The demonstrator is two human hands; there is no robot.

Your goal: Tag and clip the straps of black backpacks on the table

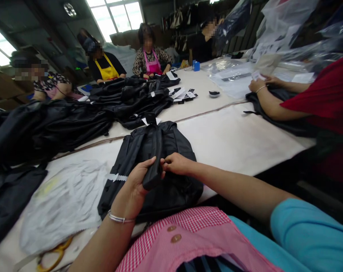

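A black backpack [185, 151] lies on the table in front of me, its top end pointing away. My left hand [138, 175] is closed round a padded shoulder strap [155, 151] of this backpack, the thumb lying on top. At the strap's right edge, my right hand [175, 163] has its fingers pinched together; what sits between the fingertips is too small to make out. Black and white tags [150, 118] stick up at the far end of the bag. A white strip [117, 177] crosses its left side.
White cloth [66, 204] and yellow-handled scissors [53, 258] lie at my left. Heaped black bags [126, 98] cover the table's far left side, near loose tags [184, 94] and a small dark-topped dish [214, 94]. Co-workers sit opposite; a red-sleeved person [324, 94] works at right.
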